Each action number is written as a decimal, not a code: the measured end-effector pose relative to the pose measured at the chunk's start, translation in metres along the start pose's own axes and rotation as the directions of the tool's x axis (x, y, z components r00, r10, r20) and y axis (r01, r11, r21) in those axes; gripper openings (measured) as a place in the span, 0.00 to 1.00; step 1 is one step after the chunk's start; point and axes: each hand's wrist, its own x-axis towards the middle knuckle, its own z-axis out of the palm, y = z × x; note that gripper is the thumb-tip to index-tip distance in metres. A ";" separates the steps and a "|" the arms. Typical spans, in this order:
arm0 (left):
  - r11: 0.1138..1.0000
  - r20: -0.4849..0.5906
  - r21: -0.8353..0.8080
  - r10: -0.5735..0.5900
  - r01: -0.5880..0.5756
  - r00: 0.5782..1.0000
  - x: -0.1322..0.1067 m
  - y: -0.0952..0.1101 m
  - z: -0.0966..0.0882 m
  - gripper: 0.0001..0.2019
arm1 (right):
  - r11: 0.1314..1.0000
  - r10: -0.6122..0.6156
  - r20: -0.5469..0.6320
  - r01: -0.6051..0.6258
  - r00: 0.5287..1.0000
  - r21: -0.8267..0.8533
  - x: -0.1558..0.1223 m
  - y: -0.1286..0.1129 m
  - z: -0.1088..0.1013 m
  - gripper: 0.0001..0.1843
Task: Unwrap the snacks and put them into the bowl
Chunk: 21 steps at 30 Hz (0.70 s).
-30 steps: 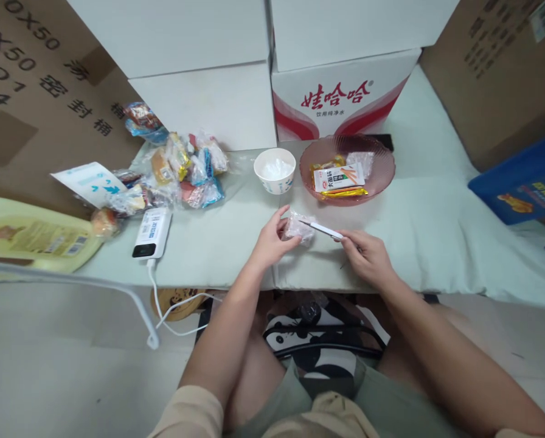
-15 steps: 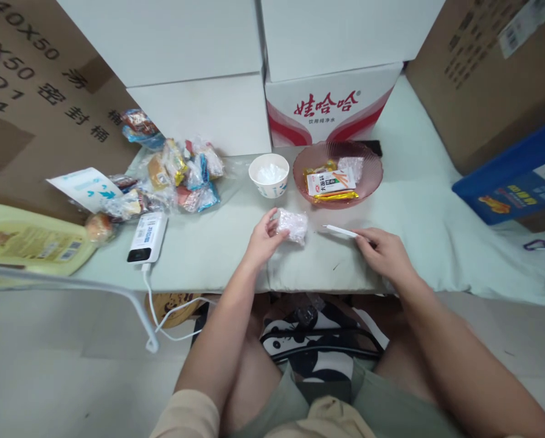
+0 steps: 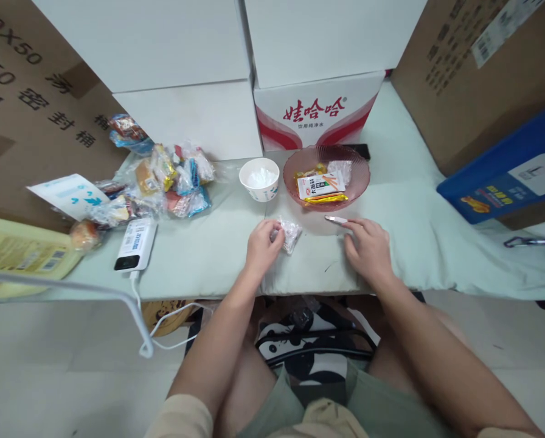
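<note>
My left hand (image 3: 264, 243) pinches the left edge of a small bubble-wrap packet (image 3: 291, 236) at the table's front. What lies inside the wrap cannot be made out. In my right hand (image 3: 368, 246) is a slim white pen-shaped tool (image 3: 337, 219), its narrow tip pointing left, apart from the packet. Behind the packet stands a white paper cup (image 3: 260, 193) with clear crumpled plastic inside. A pink ribbed glass bowl (image 3: 368, 176) sits back right of it, holding a white snack packet (image 3: 320, 185), yellow wrappers and another bubble-wrapped piece (image 3: 340, 170).
Wrapped snacks (image 3: 163, 182) are heaped at the left, near a white power bank (image 3: 135, 244) with a cable. White cartons (image 3: 315, 115) wall the back. A brown carton (image 3: 441, 91) and a blue box (image 3: 505, 176) stand right; a yellow bottle (image 3: 30, 255) lies left.
The packet is lower and flatter towards the table, with my left fingers on its edge. My right fingers have stretched forward along the white tool. The view has shifted slightly.
</note>
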 end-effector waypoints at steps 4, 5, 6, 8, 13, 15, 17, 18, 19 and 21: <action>0.811 0.028 -0.493 -0.346 0.314 0.938 0.001 0.010 0.002 0.09 | 0.951 -0.156 0.104 0.121 0.982 0.283 -0.004 -0.014 0.011 0.15; 0.696 0.109 -0.600 -0.417 0.394 0.902 0.000 0.012 0.002 0.11 | 0.928 -0.190 0.141 0.131 0.972 0.348 -0.005 -0.017 0.014 0.17; 0.587 0.194 -0.666 -0.460 0.461 0.866 0.000 0.015 0.003 0.12 | 0.907 -0.220 0.179 0.134 0.959 0.399 -0.006 -0.020 0.017 0.19; 0.464 0.294 -0.710 -0.488 0.529 0.822 -0.002 0.018 0.004 0.15 | 0.881 -0.259 0.240 0.127 0.936 0.455 -0.007 -0.026 0.021 0.24; 0.632 0.230 -0.637 -0.392 0.442 0.891 -0.004 0.015 0.003 0.25 | 0.866 -0.253 0.254 0.101 0.934 0.489 -0.007 -0.033 0.027 0.27; 0.741 0.221 -0.551 -0.314 0.384 0.923 -0.004 0.012 0.003 0.24 | 0.872 -0.252 0.245 0.109 0.936 0.478 -0.007 -0.034 0.027 0.26; 0.789 0.229 -0.489 -0.295 0.372 0.928 -0.005 0.010 0.003 0.17 | 0.889 -0.245 0.244 0.117 0.938 0.442 -0.007 -0.035 0.026 0.23; 0.791 0.236 -0.474 -0.310 0.387 0.921 -0.006 0.010 0.003 0.15 | 0.899 -0.241 0.243 0.122 0.940 0.421 -0.008 -0.035 0.025 0.21; 0.783 0.241 -0.471 -0.329 0.407 0.913 -0.006 0.011 0.003 0.13 | 0.906 -0.239 0.236 0.129 0.942 0.402 -0.007 -0.035 0.023 0.19; 0.759 0.246 -0.487 -0.355 0.432 0.902 -0.007 0.012 0.002 0.13 | 0.910 -0.253 0.197 0.164 0.947 0.381 -0.007 -0.036 0.022 0.13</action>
